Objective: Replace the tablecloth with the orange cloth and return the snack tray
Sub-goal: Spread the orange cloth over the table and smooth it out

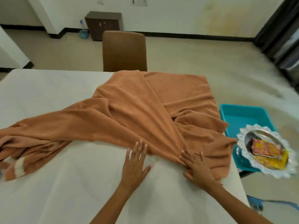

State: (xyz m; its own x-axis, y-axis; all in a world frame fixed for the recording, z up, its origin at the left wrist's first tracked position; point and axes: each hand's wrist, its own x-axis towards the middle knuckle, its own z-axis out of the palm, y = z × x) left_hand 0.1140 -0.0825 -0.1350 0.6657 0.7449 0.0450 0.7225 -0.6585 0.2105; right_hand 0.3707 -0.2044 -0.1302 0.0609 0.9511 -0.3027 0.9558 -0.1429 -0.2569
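Table (48, 183): a pale, off-white top is seen, bare across the near and left parts
Orange cloth (129, 113): it's spread only partway over the table, bunched into long folds that fan out from the near right edge; the far right corner is laid fairly flat, while the left end is crumpled up at the table's left edge, where some pale stripes are shown on the fabric
Left hand (135, 164): it's laid flat, palm down, on the bare table with fingers straight and spread a bit; the fingertips are touching the near edge of the orange cloth, and nothing is gripped
Right hand (196, 168): it's pressed down on the gathered folds of the cloth near the right edge of the table, fingers mostly straight and splayed; whether any fabric is pinched under it can't be told, looks more like pressing than grabbing tbh
Snack tray (265, 152): a silvery plate with a lacy white rim is seen off the table to the right, with yellow and orange snack packets piled in it; it's set on something teal just beside the table edge
Teal bin (242, 117): an open teal tub is placed on the floor just behind the tray, near the table's right side
Chair (124, 50): a brown chair is pushed up to the far side of the table
Cabinet (103, 25): a small dark cabinet is stood against the far wall
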